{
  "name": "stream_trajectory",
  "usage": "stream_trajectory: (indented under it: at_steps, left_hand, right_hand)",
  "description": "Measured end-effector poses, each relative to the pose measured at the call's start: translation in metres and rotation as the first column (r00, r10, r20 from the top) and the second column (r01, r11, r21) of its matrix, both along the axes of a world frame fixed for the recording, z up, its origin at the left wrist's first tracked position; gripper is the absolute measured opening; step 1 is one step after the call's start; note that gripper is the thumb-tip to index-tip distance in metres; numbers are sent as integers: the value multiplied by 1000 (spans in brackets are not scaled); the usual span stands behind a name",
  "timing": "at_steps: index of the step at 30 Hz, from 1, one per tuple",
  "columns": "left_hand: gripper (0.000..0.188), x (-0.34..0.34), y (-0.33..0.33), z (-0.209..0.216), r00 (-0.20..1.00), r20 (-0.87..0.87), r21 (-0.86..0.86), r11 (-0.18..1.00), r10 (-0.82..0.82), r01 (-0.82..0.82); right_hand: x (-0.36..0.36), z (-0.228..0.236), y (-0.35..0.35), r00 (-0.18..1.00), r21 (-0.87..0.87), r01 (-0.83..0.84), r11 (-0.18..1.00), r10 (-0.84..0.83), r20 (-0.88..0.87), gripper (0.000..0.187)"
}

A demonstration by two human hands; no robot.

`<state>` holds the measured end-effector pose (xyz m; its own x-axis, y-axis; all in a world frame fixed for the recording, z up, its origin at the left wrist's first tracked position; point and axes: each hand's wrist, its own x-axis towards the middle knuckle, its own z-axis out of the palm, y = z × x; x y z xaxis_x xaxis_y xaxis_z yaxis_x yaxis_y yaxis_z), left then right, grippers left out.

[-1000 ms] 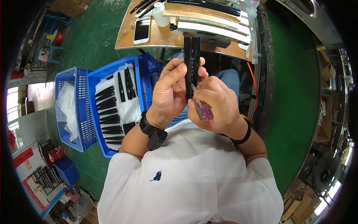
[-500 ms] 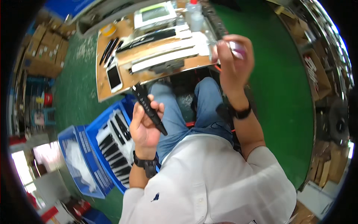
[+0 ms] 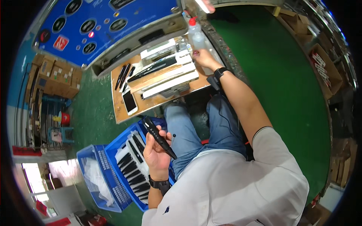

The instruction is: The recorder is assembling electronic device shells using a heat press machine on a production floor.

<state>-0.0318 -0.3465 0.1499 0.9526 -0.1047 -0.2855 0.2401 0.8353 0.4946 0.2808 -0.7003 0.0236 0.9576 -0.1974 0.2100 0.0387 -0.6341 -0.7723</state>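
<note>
The blue machine panel point(image 3: 113, 34) with its round dials fills the far side of my view, and everything else I place against the wooden bench point(image 3: 158, 84) that sits just below it. On the bench lie long white and black strips stacked side by side point(image 3: 169, 75), with a few slim black pieces point(image 3: 124, 75) laid toward its left end and a phone point(image 3: 129, 102) with a white frame lying flat near its left front corner. At the right far corner of the bench stands a clear squeeze bottle point(image 3: 195, 32) with a red cap.

Below and left of the bench, down beside my left knee, is a blue plastic crate point(image 3: 132, 165) holding rows of black parts on white sheets, and another blue crate point(image 3: 96, 177) touches its left side, holding clear bags.

My right hand point(image 3: 202, 57) is stretched out to the bench's right end, resting there just below the bottle; I cannot tell from here whether its fingers are closed around anything or spread.

My left hand point(image 3: 156, 152) is well apart from it, down in front of the bench over my lap and just right of the nearer crate. Its fingers are wrapped around a long black handle-shaped part point(image 3: 158, 137), which runs tilted from upper left, toward the bench's front edge, to lower right over my thigh.
</note>
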Motion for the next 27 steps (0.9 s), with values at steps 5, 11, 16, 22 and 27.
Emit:
stream_trajectory:
  at_steps: [5, 11, 16, 22, 27]
  left_hand:
    - [13, -2, 6, -5, 996, -90, -27, 1000, -11, 9]
    - [10, 7, -8, -3, 995, -35, -136, 987, -88, 83]
    - [12, 17, -14, 6, 964, -32, -20, 964, -265, 265]
    - [18, 9, -3, 15, 931, -56, 112, 924, -361, 365]
    - [28, 1, 6, 20, 882, -22, 101, 876, -471, 471]
  right_hand:
    - [-25, 16, -9, 983, -34, 176, 984, -174, 58, 44]
    - [-146, 125, 18, 871, 581, 41, 813, -314, 378, 15]
    - [-227, 204, 76, 778, -106, -491, 864, 490, 393, 22]
    - [-235, 223, 121, 519, -513, -707, 488, 850, 92, 53]
    - [-231, 228, 120, 412, -579, -757, 304, 909, -61, 38]
